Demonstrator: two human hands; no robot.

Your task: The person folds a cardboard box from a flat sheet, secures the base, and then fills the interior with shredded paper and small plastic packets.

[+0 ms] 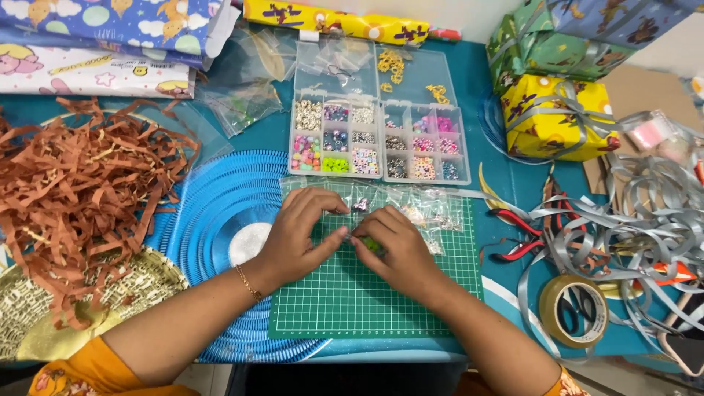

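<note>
While both my hands meet over green cutting mat (367, 293), left hand (297, 238) and right hand (396, 253) fingers pinched together on small green bead (372, 244). Bead organizer (378, 139) just beyond. Step looks like threading; next needs steady fine grip.

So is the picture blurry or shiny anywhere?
Head view: bright, even light with soft shadows. The hands, left and right, look slightly soft. Glare sits on the clear bags and silver ribbon. The edges curve a little.
</note>
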